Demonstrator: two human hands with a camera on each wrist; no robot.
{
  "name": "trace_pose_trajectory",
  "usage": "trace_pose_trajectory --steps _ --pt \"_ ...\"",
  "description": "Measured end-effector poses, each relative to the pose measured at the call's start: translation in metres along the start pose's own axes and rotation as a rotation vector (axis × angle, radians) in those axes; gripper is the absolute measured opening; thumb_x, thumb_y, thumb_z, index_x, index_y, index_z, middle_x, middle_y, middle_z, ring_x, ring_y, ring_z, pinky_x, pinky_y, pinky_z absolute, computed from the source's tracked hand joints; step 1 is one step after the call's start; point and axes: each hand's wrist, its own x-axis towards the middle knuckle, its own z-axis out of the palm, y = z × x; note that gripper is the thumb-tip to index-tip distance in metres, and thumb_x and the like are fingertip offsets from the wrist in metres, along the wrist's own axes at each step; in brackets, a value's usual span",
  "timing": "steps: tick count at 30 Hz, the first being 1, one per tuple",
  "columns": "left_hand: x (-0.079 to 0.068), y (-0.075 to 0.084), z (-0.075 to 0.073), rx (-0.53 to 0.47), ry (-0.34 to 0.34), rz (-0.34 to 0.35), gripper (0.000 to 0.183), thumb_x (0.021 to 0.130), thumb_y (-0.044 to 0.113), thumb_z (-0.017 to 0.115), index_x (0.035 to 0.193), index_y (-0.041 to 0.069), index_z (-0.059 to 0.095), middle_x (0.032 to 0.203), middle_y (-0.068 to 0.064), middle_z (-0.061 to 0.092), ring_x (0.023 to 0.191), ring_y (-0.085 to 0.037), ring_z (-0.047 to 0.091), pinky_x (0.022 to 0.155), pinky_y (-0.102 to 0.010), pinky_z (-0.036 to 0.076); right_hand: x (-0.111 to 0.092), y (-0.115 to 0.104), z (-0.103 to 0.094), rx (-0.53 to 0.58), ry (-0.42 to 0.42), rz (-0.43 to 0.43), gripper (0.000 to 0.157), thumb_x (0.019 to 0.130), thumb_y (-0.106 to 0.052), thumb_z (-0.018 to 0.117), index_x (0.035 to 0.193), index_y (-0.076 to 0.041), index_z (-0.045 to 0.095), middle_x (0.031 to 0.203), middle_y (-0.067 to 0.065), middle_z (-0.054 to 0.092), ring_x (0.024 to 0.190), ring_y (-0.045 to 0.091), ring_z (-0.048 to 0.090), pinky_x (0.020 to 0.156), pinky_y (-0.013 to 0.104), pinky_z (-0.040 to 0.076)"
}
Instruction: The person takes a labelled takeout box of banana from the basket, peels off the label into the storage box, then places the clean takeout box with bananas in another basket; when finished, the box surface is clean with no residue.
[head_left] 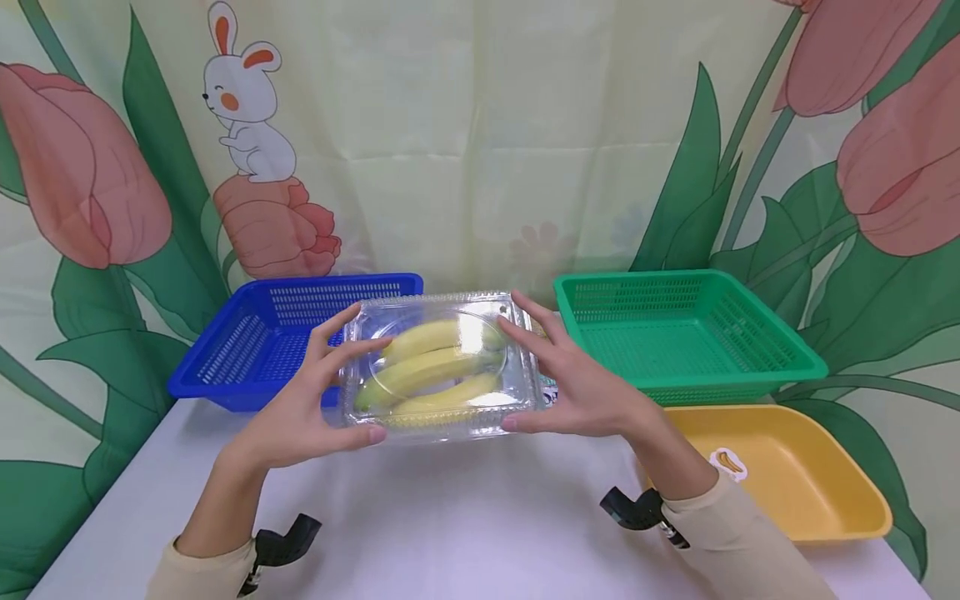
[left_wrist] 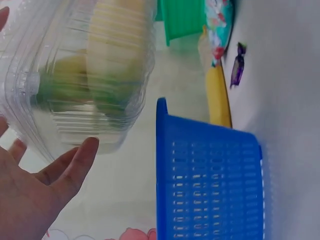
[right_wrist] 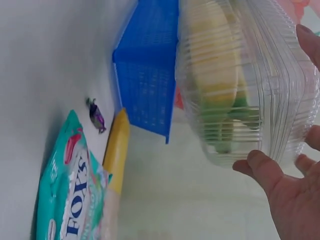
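Observation:
Both hands hold up a clear plastic clamshell box [head_left: 450, 427] above the white table, its lid side tilted toward the head camera. Several yellow bananas [head_left: 427, 372] with greenish ends lie inside it. My left hand [head_left: 292, 421] grips the box's left side, thumb at the near edge and fingers spread over the top. The right hand [head_left: 581, 387] grips the opposite side in the same way. Ribbed walls of the closed box [right_wrist: 270, 100] show in the right wrist view, with the fingertips [right_wrist: 262, 165] touching them.
A blue basket [head_left: 217, 367] stands back left, a green basket [head_left: 690, 385] back right. Nearer right is a yellow tray [head_left: 810, 475] with a banana sticker [head_left: 727, 463]. Behind the box lie a teal FOX'S bag [right_wrist: 75, 185], a purple wrapped candy [right_wrist: 96, 116] and a long yellow thing [right_wrist: 117, 145].

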Motion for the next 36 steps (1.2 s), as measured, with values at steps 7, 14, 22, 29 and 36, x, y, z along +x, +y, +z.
trace_pose_trajectory --steps 7,14,22,29,36 --pt "0.007 -0.010 -0.019 -0.007 0.038 -0.032 0.073 0.082 0.019 0.082 0.149 0.025 0.053 0.170 0.011 0.002 0.151 -0.030 0.021 0.095 -0.062 0.051 0.024 0.000 0.009 -0.019 0.038 -0.010 0.106 0.081 -0.035 0.089 0.164 -0.021 0.026 0.172 -0.008 -0.005 0.157 0.027 0.016 0.105 0.056 0.049" --pt "0.011 -0.026 -0.037 -0.005 0.094 -0.080 0.066 0.085 0.017 0.078 0.146 0.026 0.056 0.170 0.011 0.004 0.153 -0.031 0.015 0.097 -0.077 0.041 0.059 0.005 0.020 -0.034 0.048 -0.027 0.104 0.080 -0.037 0.089 0.163 -0.015 0.030 0.173 -0.002 -0.001 0.155 0.029 0.022 0.103 0.051 0.052" --pt "0.018 -0.043 -0.049 -0.009 0.151 -0.100 0.061 0.088 0.013 0.076 0.145 0.022 0.057 0.170 0.012 0.010 0.150 -0.034 0.024 0.101 -0.080 0.035 0.086 0.014 0.025 0.012 0.041 -0.007 0.103 0.080 -0.037 0.088 0.163 -0.017 0.030 0.172 -0.008 -0.003 0.155 0.028 0.023 0.108 0.053 0.047" --pt "0.019 -0.051 -0.061 0.032 0.151 -0.104 0.069 0.083 0.013 0.082 0.146 0.021 0.055 0.170 0.008 0.007 0.151 -0.036 0.020 0.100 -0.077 0.039 0.106 0.018 0.032 0.092 0.062 -0.038 0.103 0.079 -0.028 0.090 0.163 -0.018 0.031 0.172 -0.007 -0.001 0.157 0.024 0.017 0.111 0.055 0.042" --pt "0.018 -0.058 -0.082 0.116 0.117 -0.125 0.088 0.069 0.015 0.095 0.147 0.023 0.054 0.170 0.004 0.001 0.156 -0.037 0.007 0.098 -0.086 0.028 0.127 0.025 0.057 0.185 0.084 -0.049 0.104 0.078 -0.024 0.091 0.163 -0.018 0.030 0.172 -0.011 -0.002 0.156 0.023 0.019 0.112 0.057 0.041"
